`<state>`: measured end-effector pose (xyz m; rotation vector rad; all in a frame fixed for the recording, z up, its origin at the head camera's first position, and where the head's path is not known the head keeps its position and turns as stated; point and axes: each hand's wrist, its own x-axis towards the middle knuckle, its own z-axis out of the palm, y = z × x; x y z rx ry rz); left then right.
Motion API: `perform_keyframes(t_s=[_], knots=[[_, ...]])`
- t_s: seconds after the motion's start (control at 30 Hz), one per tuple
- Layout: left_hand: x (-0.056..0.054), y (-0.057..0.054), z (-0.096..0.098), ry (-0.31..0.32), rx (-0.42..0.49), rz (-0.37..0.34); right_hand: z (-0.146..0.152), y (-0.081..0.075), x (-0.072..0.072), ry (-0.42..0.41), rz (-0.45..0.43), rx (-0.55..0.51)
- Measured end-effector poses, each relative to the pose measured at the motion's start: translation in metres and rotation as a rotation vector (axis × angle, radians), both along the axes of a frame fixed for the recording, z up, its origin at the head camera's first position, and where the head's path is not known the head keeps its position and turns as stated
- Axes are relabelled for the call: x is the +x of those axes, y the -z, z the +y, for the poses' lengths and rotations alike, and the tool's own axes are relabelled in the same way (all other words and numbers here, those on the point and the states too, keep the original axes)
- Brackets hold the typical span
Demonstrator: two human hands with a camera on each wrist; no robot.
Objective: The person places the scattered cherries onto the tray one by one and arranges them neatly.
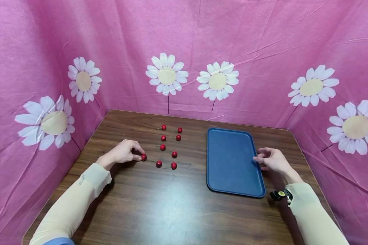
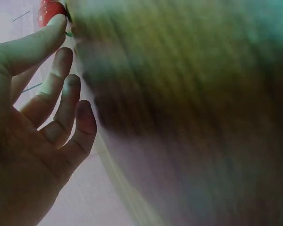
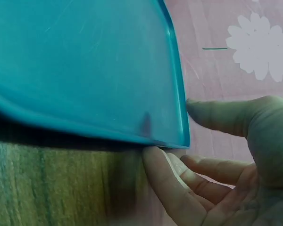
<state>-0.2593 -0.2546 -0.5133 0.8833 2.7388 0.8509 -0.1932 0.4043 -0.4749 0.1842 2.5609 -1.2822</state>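
With thumb and index finger my left hand [image 1: 124, 152] pinches a red cherry [image 1: 144, 157] at the left of the group on the table. The left wrist view shows that cherry [image 2: 51, 13] at the thumb tip, the other fingers loosely bent. Several more cherries [image 1: 163, 147] with thin stems lie just right of it, in two rough columns. A blue rectangular tray [image 1: 233, 160] lies flat to the right of them. My right hand [image 1: 273, 160] holds the tray's right rim. In the right wrist view, its thumb [image 3: 217, 115] touches the rim and its index finger reaches the underside edge.
The brown wooden table [image 1: 141, 211] carries the cherries and tray. Pink cloth [image 1: 125, 41] printed with white daisies hangs around the back and both sides. A black strap [image 1: 280, 195] sits on the right wrist.
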Motion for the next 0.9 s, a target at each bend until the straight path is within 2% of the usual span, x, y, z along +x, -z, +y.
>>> perform_keyframes(t_s=[0.03,0.1,0.2,0.4,0.57,0.6,0.63,0.73,0.9], knots=[[0.001,0.0,0.0,-0.005,0.006,0.002,0.0,0.0,0.0,-0.002,-0.002,0.0],[0.017,-0.024,0.01,-0.016,0.01,0.001,0.001,0.001,0.0,-0.003,-0.004,0.002],[0.015,-0.02,0.007,0.006,0.054,0.038,0.002,0.003,-0.001,-0.004,0.001,0.014],[0.013,-0.018,0.004,0.034,0.091,0.055,0.002,0.007,-0.002,0.026,0.001,0.028],[0.014,-0.02,0.007,0.008,0.049,0.053,0.0,0.006,-0.001,0.06,0.001,0.046],[0.015,-0.02,0.008,-0.003,0.035,0.047,-0.001,0.006,-0.001,0.065,0.003,0.052],[0.018,-0.025,0.01,-0.023,0.008,0.027,-0.002,0.006,-0.001,0.07,0.005,0.055],[0.019,-0.026,0.013,-0.046,-0.03,0.003,-0.005,0.006,0.0,0.086,0.013,0.058],[0.02,-0.025,0.015,-0.047,-0.045,0.012,-0.009,0.007,-0.001,0.096,0.02,0.036]])
